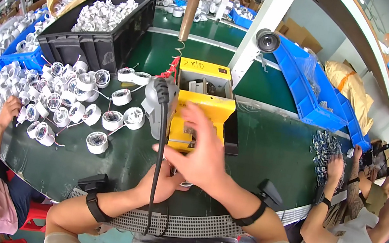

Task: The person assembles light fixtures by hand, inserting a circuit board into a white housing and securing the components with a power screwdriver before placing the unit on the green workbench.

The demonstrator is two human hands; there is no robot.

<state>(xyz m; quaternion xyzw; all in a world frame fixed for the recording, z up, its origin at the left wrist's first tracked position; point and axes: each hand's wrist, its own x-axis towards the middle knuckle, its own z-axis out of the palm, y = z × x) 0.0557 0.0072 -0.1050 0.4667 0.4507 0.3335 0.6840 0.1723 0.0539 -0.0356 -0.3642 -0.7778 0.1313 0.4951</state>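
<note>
One white round housing (pixel 186 184), mostly hidden, below the yellow fixture (pixel 206 102) | my left hand (pixel 160 183): curled, pinching its side | my right hand (pixel 203 159): fingers spread, nothing held | likely light, stiff, smooth plastic; I'd grip the outer wall

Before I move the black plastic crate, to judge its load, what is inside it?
The black plastic crate holds a heap of small white parts. The heap and the crate's walls hide whatever lies lower down.

A pale wall (pixel 319 13) stands beyond the green workbench (pixel 264 144).
</note>
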